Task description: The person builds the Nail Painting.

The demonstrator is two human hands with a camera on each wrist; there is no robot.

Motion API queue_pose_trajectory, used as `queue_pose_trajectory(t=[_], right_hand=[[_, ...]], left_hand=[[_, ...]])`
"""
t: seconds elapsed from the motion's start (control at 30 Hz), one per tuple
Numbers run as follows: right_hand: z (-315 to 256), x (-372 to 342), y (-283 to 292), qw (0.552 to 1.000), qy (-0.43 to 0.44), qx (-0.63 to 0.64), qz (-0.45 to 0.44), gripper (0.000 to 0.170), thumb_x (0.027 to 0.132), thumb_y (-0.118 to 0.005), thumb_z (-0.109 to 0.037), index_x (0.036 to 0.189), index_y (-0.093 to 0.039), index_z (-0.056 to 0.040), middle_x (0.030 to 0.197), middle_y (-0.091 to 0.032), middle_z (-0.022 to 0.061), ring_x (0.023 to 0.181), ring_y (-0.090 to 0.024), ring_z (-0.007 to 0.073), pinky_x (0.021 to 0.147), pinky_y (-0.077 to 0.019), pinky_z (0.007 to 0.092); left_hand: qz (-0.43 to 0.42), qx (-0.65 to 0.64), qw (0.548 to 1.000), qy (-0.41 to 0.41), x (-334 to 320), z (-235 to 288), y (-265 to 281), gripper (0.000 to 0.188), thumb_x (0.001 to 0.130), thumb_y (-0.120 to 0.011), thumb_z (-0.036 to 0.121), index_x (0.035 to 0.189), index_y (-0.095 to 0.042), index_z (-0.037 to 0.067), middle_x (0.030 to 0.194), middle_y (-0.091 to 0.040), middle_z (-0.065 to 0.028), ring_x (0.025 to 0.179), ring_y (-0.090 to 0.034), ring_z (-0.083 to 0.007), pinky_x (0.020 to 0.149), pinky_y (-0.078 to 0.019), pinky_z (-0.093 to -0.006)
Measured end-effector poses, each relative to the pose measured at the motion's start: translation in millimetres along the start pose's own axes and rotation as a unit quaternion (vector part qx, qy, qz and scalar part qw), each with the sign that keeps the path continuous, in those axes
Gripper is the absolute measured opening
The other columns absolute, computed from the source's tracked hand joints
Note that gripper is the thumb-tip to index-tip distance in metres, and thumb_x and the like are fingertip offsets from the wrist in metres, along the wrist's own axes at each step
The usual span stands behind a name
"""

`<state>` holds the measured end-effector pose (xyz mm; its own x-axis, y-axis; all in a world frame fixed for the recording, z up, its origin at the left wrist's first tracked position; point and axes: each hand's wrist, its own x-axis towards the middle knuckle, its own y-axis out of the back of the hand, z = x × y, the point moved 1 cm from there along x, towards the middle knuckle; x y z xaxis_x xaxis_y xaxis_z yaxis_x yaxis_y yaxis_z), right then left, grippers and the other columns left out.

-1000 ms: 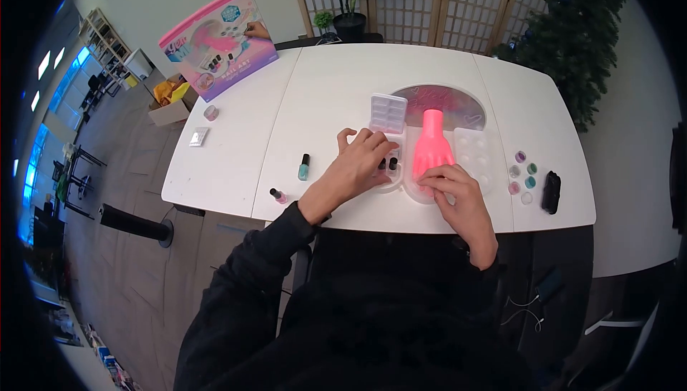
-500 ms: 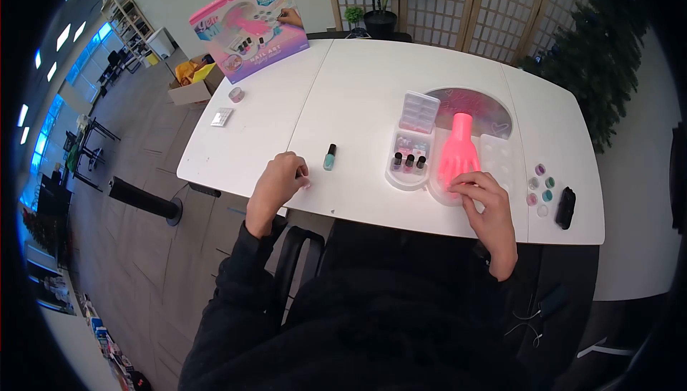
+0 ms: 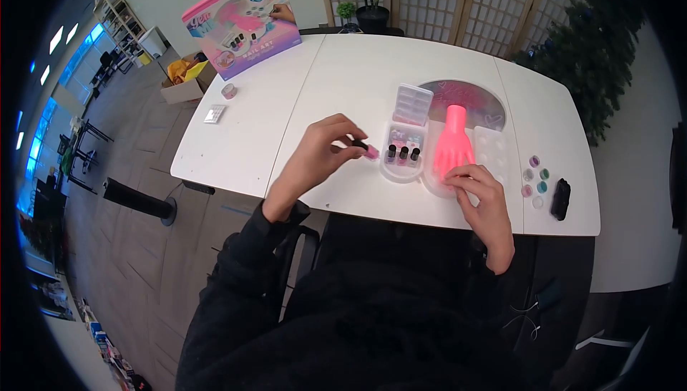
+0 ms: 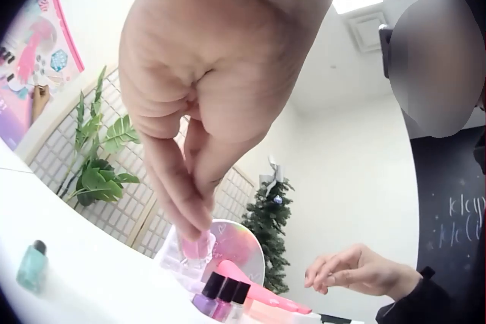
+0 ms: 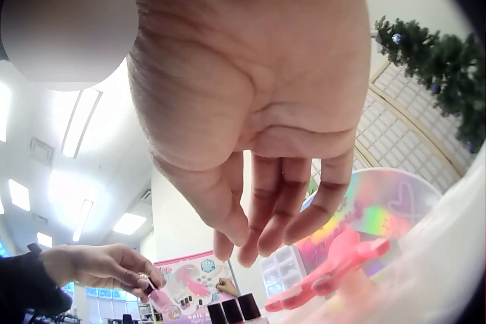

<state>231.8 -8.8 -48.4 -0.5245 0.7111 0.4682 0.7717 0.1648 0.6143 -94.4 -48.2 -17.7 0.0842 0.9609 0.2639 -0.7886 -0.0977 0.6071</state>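
My left hand (image 3: 322, 149) pinches the black cap (image 3: 359, 145) of a pink polish bottle (image 3: 371, 152), raised above the white bench (image 3: 336, 61). Bottle axis slants: cap in my fingers, base toward the white tray (image 3: 401, 176) just to its right, where three black-capped bottles (image 3: 403, 155) stand in a row. Right hand (image 3: 483, 194): holding nothing, fingers loosely bent, poised over the front of the pink model hand (image 3: 453, 140). Materials: bottles small and glossy; tray smooth, moulded, rounded; model hand looks like plastic. Behind: translucent compartmented lid (image 3: 413, 101) and shiny, iridescent arched panel (image 3: 472, 97).
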Motion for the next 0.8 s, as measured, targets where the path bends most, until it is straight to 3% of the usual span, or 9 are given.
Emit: queue_pose_trajectory(t=[0.17, 0.23, 0.27, 0.6, 0.8], right_hand=[[0.7, 1.9, 3.5, 1.000, -0.007, 0.013, -0.003, 0.028, 0.084, -0.067, 0.016, 0.105, -0.077, 0.0010, 0.107, -0.072, 0.0106, 0.103, -0.069, 0.0299, 0.087, -0.0561, 0.0393], [0.8, 1.3, 5.7, 1.000, 0.002, 0.010, 0.000, 0.028, 0.084, -0.068, 0.016, 0.105, -0.077, 0.0009, 0.107, -0.072, 0.0105, 0.103, -0.069, 0.0297, 0.087, -0.0562, 0.0394], [-0.9, 1.3, 6.7, 1.000, 0.003, 0.008, 0.005, 0.027, 0.084, -0.068, 0.015, 0.105, -0.077, 0.0008, 0.106, -0.072, 0.0105, 0.102, -0.069, 0.0297, 0.087, -0.0562, 0.0395], [-1.6, 1.5, 6.9, 1.000, 0.007, 0.013, 0.014, 0.023, 0.085, -0.070, 0.013, 0.102, -0.076, 0.0006, 0.106, -0.072, 0.0099, 0.103, -0.069, 0.0298, 0.086, -0.0556, 0.0392], [-0.6, 1.0, 5.2, 1.000, 0.003, 0.015, 0.012, 0.023, 0.084, -0.070, 0.014, 0.103, -0.076, 0.0007, 0.107, -0.073, 0.0097, 0.104, -0.069, 0.0300, 0.087, -0.0557, 0.0390]], left_hand=[[0.010, -0.030, 0.992, -0.119, 13.3, 0.3, -42.6, 0.020, 0.088, -0.080, -0.006, 0.105, -0.071, -0.004, 0.102, -0.072, -0.0117, 0.093, -0.077, -0.0251, 0.078, -0.0664, -0.0332], [0.011, 0.091, 0.978, -0.187, 13.3, -0.8, -52.5, 0.018, 0.087, -0.081, -0.004, 0.101, -0.070, -0.003, 0.101, -0.071, -0.0134, 0.087, -0.075, -0.0305, 0.074, -0.0628, -0.0377], [0.012, 0.100, 0.976, -0.192, 12.9, -2.9, -57.2, 0.016, 0.087, -0.080, -0.003, 0.098, -0.069, -0.002, 0.104, -0.071, -0.0134, 0.086, -0.072, -0.0339, 0.074, -0.0588, -0.0412], [-0.029, 0.163, 0.961, -0.223, 12.2, -13.2, -70.7, 0.012, 0.088, -0.075, -0.004, 0.098, -0.069, -0.004, 0.111, -0.065, -0.0119, 0.097, -0.070, -0.0327, 0.081, -0.0583, -0.0410], [0.002, 0.141, 0.965, -0.221, 14.9, -5.8, -65.8, 0.022, 0.087, -0.078, -0.003, 0.108, -0.074, -0.002, 0.109, -0.065, -0.0118, 0.092, -0.071, -0.0299, 0.077, -0.0581, -0.0401]])
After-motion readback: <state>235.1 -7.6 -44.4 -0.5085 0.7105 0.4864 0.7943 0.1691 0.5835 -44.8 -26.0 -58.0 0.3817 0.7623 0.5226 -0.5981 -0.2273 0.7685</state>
